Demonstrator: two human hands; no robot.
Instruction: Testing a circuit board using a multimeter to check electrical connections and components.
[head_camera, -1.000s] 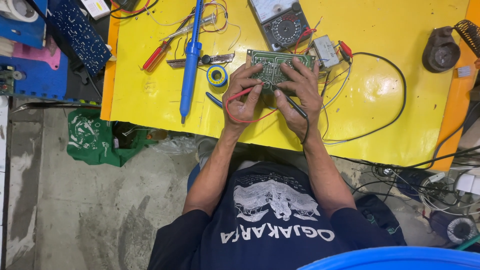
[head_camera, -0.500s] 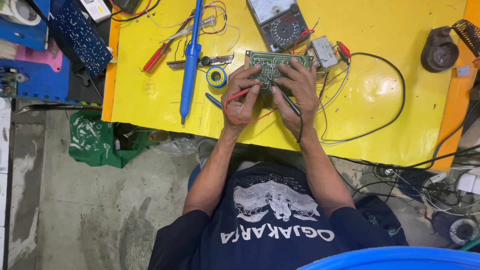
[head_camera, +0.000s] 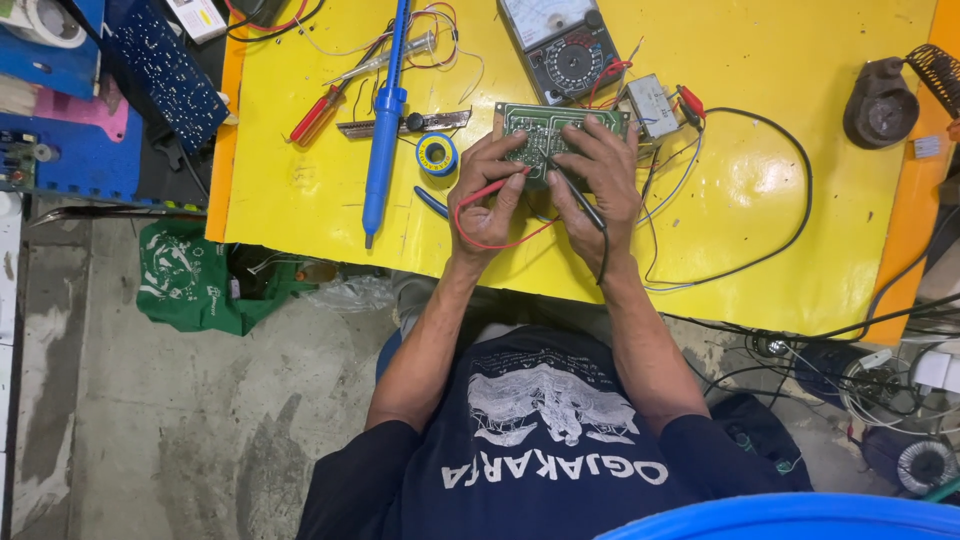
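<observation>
My left hand (head_camera: 488, 180) pinches a red test probe (head_camera: 497, 187), whose red lead (head_camera: 480, 243) loops toward the table's front edge. In my right hand (head_camera: 596, 175) is a black test probe (head_camera: 583, 207) with a black lead hanging from it. Both probe tips point at a green circuit board (head_camera: 540, 122) that lies flat on the yellow table (head_camera: 760, 170), partly under my fingers. An analogue multimeter (head_camera: 563, 45) sits just beyond the board.
A long blue soldering tool (head_camera: 385, 120), a blue solder spool (head_camera: 437, 155) and a red-handled tool (head_camera: 315, 115) lie left of the board. A dark round stand (head_camera: 880, 100) is far right. A green bag (head_camera: 185, 275) and cables (head_camera: 860, 370) lie on the floor.
Both hands stay on the board with the probes; the fingers have shifted only slightly.
</observation>
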